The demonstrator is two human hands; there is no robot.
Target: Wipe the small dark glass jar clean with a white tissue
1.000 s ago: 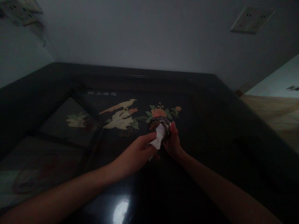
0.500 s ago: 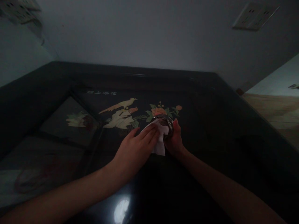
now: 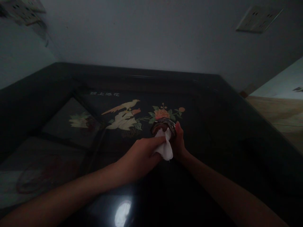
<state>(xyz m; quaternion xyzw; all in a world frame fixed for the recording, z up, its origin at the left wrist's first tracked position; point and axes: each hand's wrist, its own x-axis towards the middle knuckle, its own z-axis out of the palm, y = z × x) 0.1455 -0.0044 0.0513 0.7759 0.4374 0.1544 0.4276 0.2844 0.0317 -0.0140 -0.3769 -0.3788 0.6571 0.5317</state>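
Note:
A small round dark glass dish is held just above a glossy black table in dim light. My right hand is wrapped round its right side. My left hand is closed on a crumpled white tissue and presses it against the near rim of the dish. The lower part of the dish is hidden behind the tissue and my fingers.
The tabletop bears an inlaid bird and flower picture with a line of characters above it. A grey wall with a socket plate rises behind. Wooden floor shows at the right. A light glare sits near me.
My left hand was spread flat over the tissue half a second ago; now its fingers are curled and bunch the tissue at the dish's rim. My right hand has kept its hold.

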